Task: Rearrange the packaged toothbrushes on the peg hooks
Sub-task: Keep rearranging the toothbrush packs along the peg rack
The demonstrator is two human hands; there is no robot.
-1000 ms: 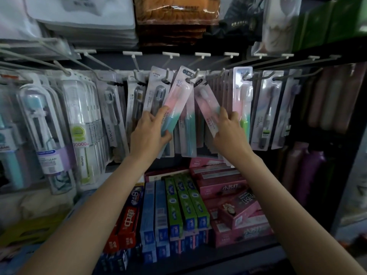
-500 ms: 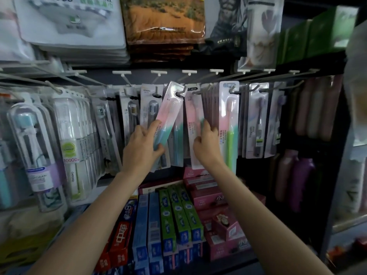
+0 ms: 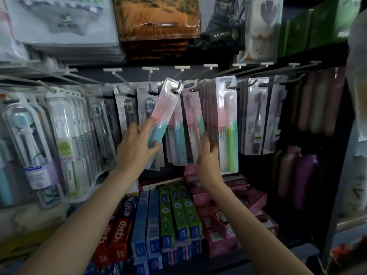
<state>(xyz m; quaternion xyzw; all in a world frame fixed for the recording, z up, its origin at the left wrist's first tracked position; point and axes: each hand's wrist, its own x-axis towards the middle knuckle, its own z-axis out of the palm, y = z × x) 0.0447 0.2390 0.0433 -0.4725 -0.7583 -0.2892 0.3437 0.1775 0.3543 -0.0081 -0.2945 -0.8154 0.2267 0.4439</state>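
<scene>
One pink-and-teal toothbrush pack (image 3: 161, 114) hangs tilted, its hole at the tip of a peg hook (image 3: 177, 88). The other packs (image 3: 228, 124) hang straight down in a row, mostly pink-teal or pink-green.

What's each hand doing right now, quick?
Left hand: grips the tilted pink-and-teal toothbrush pack, its top at the peg hook.
Right hand: open, fingers against the hanging packs.

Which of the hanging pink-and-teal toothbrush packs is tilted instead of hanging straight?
The pack that the left hand grips by its lower end: it slants from its hook, while its neighbours hang plumb.
</scene>
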